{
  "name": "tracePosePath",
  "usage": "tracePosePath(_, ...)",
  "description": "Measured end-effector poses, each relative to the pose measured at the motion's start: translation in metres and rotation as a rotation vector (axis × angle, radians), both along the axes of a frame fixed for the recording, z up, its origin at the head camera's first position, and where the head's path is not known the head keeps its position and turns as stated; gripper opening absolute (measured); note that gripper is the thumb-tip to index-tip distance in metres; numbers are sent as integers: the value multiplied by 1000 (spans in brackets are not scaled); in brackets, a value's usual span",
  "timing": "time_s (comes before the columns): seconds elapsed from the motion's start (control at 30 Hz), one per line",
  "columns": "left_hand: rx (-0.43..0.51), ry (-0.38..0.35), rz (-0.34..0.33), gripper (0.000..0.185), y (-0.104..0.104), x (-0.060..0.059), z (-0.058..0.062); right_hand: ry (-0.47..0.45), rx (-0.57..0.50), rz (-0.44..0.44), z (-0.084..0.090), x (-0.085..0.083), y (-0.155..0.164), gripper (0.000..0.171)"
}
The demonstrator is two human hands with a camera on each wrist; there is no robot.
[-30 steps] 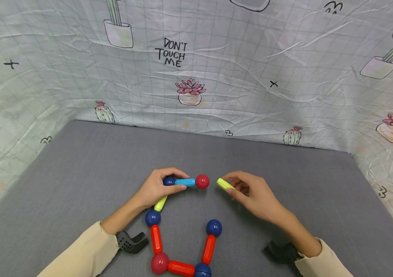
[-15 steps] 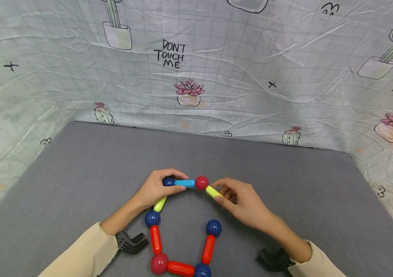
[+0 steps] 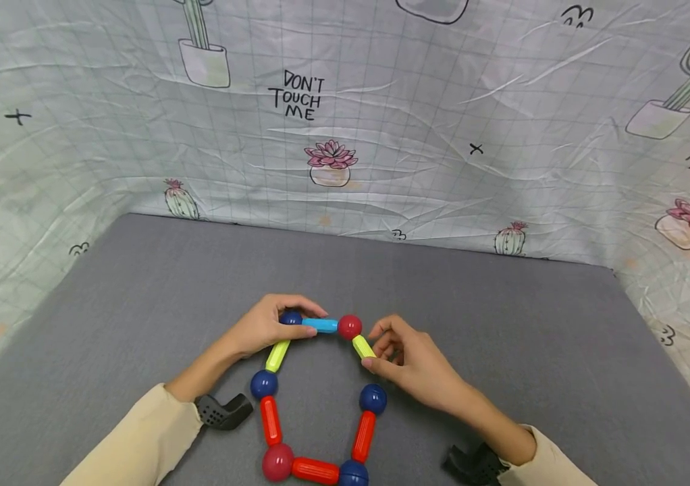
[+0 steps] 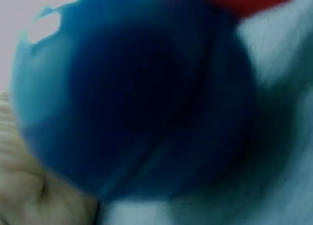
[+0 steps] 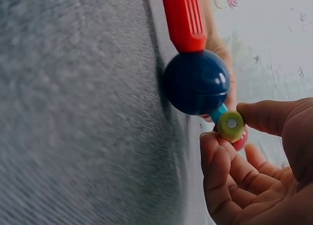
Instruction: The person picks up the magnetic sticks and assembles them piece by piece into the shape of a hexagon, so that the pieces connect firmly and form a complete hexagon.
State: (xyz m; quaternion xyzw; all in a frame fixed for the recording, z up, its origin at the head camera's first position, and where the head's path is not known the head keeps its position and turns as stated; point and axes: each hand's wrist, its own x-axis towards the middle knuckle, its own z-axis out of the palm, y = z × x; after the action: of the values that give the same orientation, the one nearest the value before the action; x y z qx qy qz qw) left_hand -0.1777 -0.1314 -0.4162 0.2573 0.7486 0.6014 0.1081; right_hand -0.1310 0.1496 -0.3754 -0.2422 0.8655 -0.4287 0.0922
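Magnetic rods and balls form a ring that is unjoined at its right side. My left hand (image 3: 260, 327) holds the light blue magnetic rod (image 3: 323, 326) between thumb and fingers, partly covering a dark blue ball (image 3: 292, 317). A red ball (image 3: 350, 327) joins that rod to a yellow-green magnetic rod (image 3: 362, 347), which my right hand (image 3: 420, 368) pinches near its lower end. In the right wrist view, the yellow-green rod's (image 5: 231, 126) end shows a round metal dot, beside a blue ball (image 5: 195, 83). The left wrist view is blurred, filled by a blue ball (image 4: 142, 98).
Down the left run another yellow-green rod (image 3: 278, 356), a blue ball (image 3: 264, 384) and a red rod (image 3: 271, 420). A red ball (image 3: 278, 462) and red rod (image 3: 316, 470) lie nearest me. Grey cloth (image 3: 503, 317) covers the table; a printed curtain (image 3: 393, 135) hangs behind.
My right hand has brought the yellow-green rod left onto the red ball, then swung its free end down toward the right blue ball. My left hand keeps its hold, shifting slightly left.
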Motion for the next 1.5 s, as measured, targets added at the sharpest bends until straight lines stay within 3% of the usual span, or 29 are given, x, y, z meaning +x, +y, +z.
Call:
tracePosePath(0.63,-32,43,-18,28,-2,-3,2,-50,-21,-3,-6,5,-7,35)
tracePosePath(1.0,-60,56,-17,29,-1,-1,5,6,-19,-10,-8,4,-5,34)
tracePosePath(1.17,-81,32,36,30,3,2,7,45,3,-58,-9,0,-2,32)
tracePosePath(1.33,-12,0,94,36,6,3,8,73,23,-106,-12,-9,5,31)
tracePosePath(1.5,-49,73,227,38,7,7,11,86,27,-161,-14,-20,14,30)
